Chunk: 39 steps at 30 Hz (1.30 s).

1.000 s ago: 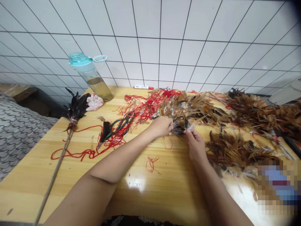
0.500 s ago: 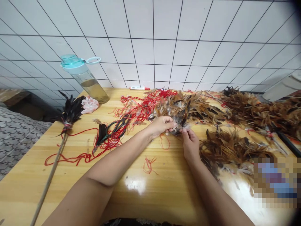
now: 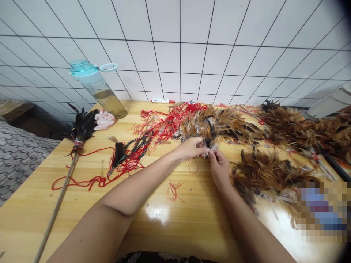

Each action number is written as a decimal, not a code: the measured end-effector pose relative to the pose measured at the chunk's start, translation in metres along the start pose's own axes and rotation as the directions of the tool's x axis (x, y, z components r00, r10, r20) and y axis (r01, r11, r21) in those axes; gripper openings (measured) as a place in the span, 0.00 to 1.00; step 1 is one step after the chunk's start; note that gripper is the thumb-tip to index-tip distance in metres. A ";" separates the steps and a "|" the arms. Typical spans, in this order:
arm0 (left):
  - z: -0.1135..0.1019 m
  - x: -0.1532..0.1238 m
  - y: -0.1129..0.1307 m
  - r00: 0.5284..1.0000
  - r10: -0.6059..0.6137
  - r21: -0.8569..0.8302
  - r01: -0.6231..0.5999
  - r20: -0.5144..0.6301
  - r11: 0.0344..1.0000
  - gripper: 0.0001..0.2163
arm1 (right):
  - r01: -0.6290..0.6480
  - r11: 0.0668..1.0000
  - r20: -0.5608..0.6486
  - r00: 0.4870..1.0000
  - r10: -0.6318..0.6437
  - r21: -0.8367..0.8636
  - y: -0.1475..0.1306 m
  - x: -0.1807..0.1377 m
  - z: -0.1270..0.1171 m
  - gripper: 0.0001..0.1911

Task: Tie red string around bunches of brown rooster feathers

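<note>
My left hand and my right hand meet at the near edge of a pile of brown feathers on a wooden table. Both hands pinch the white quill ends of a small bunch of feathers, fingers pressed together. A loose loop of red string lies right under the hands. A tangle of red string lies just left of the pile.
A stick with black feathers tied at its top lies at the left. Scissors, a pink scrunchie, a water bottle and a marker stand behind. More feather heaps fill the right. A blurred patch covers the near right.
My hands have drawn closer together at the feather bunch, the right one shifting left towards the left. The view has tilted slightly.
</note>
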<state>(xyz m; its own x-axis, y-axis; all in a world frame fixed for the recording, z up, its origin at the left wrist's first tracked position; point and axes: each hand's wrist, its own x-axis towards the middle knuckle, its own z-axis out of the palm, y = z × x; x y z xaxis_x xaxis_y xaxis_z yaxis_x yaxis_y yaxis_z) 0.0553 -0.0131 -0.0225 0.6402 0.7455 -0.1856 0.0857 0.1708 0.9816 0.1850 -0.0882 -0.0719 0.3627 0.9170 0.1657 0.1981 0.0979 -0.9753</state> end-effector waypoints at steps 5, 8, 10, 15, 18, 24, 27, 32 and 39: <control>-0.004 0.004 -0.005 0.998 -0.039 -0.108 0.033 -0.047 0.994 0.11 | -0.055 0.994 -0.055 0.997 0.061 0.097 -0.003 0.002 0.000 0.14; -0.008 0.006 -0.006 0.998 -0.034 -0.173 0.024 -0.056 0.985 0.13 | -0.076 0.988 -0.092 0.992 0.088 0.133 -0.002 0.003 -0.001 0.14; -0.010 0.006 -0.006 0.998 -0.025 -0.194 0.014 -0.056 0.981 0.15 | -0.087 0.986 -0.106 0.989 0.103 0.141 -0.001 0.003 -0.002 0.14; -0.009 0.005 -0.006 0.999 -0.028 -0.227 0.023 -0.023 0.974 0.15 | -0.058 0.993 -0.099 0.993 0.069 0.104 0.003 0.004 -0.002 0.14; -0.006 0.005 -0.004 0.998 -0.056 -0.187 0.050 -0.028 0.981 0.13 | -0.024 0.999 -0.094 0.995 0.026 0.023 0.003 0.003 -0.002 0.14; -0.002 0.003 0.000 0.998 -0.026 -0.016 0.025 -0.051 1.000 0.05 | 0.087 0.984 -0.038 0.995 -0.094 -0.156 -0.001 0.002 -0.001 0.12; -0.003 0.002 0.000 1.000 -0.009 0.044 0.010 -0.030 0.999 0.04 | 0.151 0.957 -0.012 0.987 -0.159 -0.249 -0.002 0.001 -0.001 0.10; -0.005 0.003 -0.001 0.999 -0.019 0.058 0.018 0.028 0.998 0.05 | 0.204 0.917 0.032 0.978 -0.205 -0.344 0.000 0.001 -0.002 0.09; -0.002 0.002 0.001 1.000 -0.023 0.058 0.024 -0.018 0.998 0.06 | 0.249 0.904 0.092 0.968 -0.231 -0.347 0.001 0.001 -0.002 0.10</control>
<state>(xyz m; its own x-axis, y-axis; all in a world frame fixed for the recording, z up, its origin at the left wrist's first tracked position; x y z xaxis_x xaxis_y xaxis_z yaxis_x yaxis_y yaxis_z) 0.0551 -0.0105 -0.0220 0.6241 0.7528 -0.2091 0.1452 0.1513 0.9778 0.1871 -0.0879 -0.0727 0.2215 0.9012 0.3726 0.5853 0.1828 -0.7900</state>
